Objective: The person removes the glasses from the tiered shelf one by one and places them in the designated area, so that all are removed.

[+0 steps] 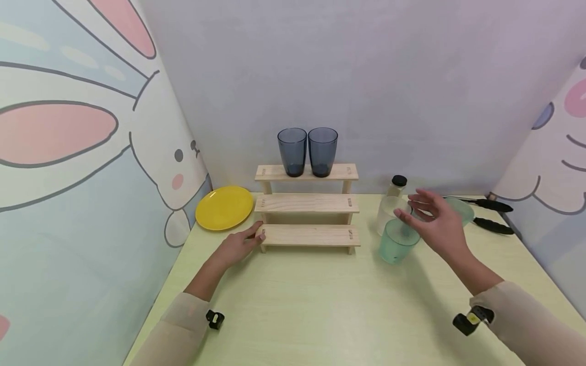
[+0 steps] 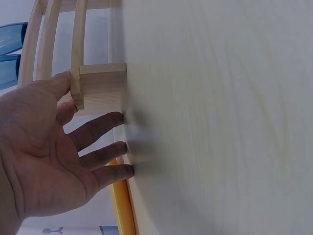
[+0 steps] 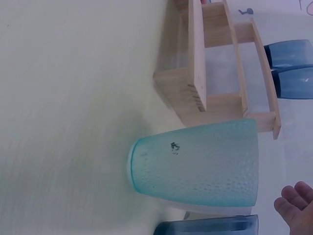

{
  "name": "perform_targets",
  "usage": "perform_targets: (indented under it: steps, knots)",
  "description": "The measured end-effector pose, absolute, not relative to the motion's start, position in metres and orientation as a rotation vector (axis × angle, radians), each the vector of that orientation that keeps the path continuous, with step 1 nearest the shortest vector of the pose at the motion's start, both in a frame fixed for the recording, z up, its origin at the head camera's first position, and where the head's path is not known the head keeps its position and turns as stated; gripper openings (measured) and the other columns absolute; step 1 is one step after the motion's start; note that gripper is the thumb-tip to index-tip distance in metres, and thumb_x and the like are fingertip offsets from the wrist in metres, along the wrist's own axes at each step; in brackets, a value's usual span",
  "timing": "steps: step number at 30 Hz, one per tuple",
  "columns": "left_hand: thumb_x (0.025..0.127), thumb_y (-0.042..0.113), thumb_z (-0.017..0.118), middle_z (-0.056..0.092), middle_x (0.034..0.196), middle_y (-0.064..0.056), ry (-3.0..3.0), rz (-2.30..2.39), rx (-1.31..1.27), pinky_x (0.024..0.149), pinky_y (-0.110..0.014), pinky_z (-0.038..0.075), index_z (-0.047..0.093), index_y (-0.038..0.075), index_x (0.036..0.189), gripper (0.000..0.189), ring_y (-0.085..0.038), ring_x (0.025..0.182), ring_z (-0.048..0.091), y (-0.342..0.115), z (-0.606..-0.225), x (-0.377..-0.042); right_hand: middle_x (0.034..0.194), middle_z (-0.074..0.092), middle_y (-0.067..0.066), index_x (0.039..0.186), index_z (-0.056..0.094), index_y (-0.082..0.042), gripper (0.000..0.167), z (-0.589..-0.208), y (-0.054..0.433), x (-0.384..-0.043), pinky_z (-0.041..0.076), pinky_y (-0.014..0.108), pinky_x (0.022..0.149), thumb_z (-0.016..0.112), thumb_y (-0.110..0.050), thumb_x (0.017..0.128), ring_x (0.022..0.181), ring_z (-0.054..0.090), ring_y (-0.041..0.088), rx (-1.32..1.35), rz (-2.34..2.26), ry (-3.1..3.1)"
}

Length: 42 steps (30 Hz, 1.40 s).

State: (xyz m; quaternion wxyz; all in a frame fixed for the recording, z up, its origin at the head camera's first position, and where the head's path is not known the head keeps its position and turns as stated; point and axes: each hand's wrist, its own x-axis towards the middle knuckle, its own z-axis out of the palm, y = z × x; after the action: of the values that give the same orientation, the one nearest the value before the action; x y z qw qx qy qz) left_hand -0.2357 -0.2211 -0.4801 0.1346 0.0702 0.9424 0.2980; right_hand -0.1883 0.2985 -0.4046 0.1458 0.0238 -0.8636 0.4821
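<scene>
A three-step wooden rack stands on the table, two blue tinted glasses on its top step. At the left end of the lowest step, my left hand pinches the board between thumb and index finger, while its other fingers spread toward the tabletop in the left wrist view. Over on the right, my right hand hovers beside and above a translucent green cup, fingers loosely bent and holding nothing. The cup stands upright, apart from the rack's right side.
A yellow plate leans at the back left. Behind the green cup are a translucent white cup and a black-capped bottle. Farther right lie a pale green bowl and black-handled utensils. Walls bound the table's back and sides.
</scene>
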Motion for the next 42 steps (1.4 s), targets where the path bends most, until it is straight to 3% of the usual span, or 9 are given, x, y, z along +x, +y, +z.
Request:
perform_targets:
  steps: [3, 7, 14, 21, 24, 30, 42]
  knots:
    - [0.111, 0.07, 0.049, 0.054, 0.169, -0.015, 2.731, 0.866, 0.205, 0.123, -0.071, 0.041, 0.031, 0.035, 0.175, 0.076, -0.053, 0.156, 0.048, -0.221, -0.48, -0.236, 0.145, 0.068, 0.006, 0.166, 0.047, -0.01, 0.082, -0.4, 0.292, -0.193, 0.051, 0.003, 0.096, 0.088, -0.032, 0.098, 0.117, 0.062, -0.018, 0.078, 1.385, -2.488]
    - [0.111, 0.07, 0.05, 0.054, 0.168, -0.015, 2.73, 0.869, 0.208, 0.123, -0.071, 0.041, 0.032, 0.034, 0.175, 0.076, -0.053, 0.155, 0.048, -0.221, -0.48, -0.235, 0.15, 0.068, 0.02, 0.166, 0.048, -0.012, 0.082, -0.393, 0.283, -0.199, 0.052, 0.005, 0.098, 0.088, -0.036, 0.098, 0.124, 0.067, -0.005, 0.089, 1.344, -2.504]
    - [0.111, 0.069, 0.049, 0.054, 0.168, -0.016, 2.752, 0.86, 0.226, 0.122, -0.07, 0.044, 0.033, 0.032, 0.175, 0.076, -0.052, 0.153, 0.052, -0.221, -0.48, -0.236, 0.148, 0.069, 0.017, 0.165, 0.05, -0.016, 0.081, -0.38, 0.266, -0.212, 0.055, 0.014, 0.104, 0.089, -0.037, 0.097, 0.12, 0.065, -0.012, 0.164, 1.364, -2.484]
    - [0.111, 0.069, 0.05, 0.052, 0.169, -0.018, 2.75, 0.875, 0.226, 0.121, -0.069, 0.044, 0.033, 0.033, 0.175, 0.075, -0.051, 0.153, 0.053, -0.222, -0.481, -0.236, 0.151, 0.068, 0.008, 0.167, 0.046, -0.02, 0.082, -0.364, 0.249, -0.227, 0.055, 0.025, 0.113, 0.087, -0.038, 0.098, 0.143, 0.066, 0.027, 0.216, 1.453, -2.49]
    - [0.111, 0.069, 0.05, 0.052, 0.169, -0.018, 2.75, 0.876, 0.226, 0.121, -0.069, 0.044, 0.034, 0.034, 0.175, 0.075, -0.051, 0.153, 0.052, -0.222, -0.481, -0.236, 0.154, 0.066, 0.01, 0.169, 0.044, -0.021, 0.084, -0.36, 0.243, -0.234, 0.054, 0.034, 0.116, 0.087, -0.038, 0.098, 0.145, 0.064, 0.034, 0.244, 1.461, -2.499]
    - [0.111, 0.069, 0.05, 0.052, 0.169, -0.017, 2.754, 0.863, 0.231, 0.121, -0.069, 0.045, 0.033, 0.033, 0.175, 0.075, -0.05, 0.152, 0.053, -0.222, -0.48, -0.236, 0.159, 0.063, 0.018, 0.171, 0.041, -0.018, 0.088, -0.355, 0.229, -0.25, 0.051, 0.051, 0.122, 0.087, -0.034, 0.098, 0.149, 0.061, 0.038, 0.316, 1.517, -2.493]
    - [0.112, 0.068, 0.05, 0.051, 0.17, -0.018, 2.752, 0.849, 0.223, 0.12, -0.068, 0.046, 0.033, 0.032, 0.175, 0.075, -0.051, 0.152, 0.054, -0.221, -0.477, -0.235, 0.168, 0.055, 0.009, 0.172, 0.039, -0.023, 0.091, -0.347, 0.207, -0.28, 0.046, 0.046, 0.128, 0.088, -0.039, 0.097, 0.159, 0.051, 0.024, 0.358, 1.676, -2.463]
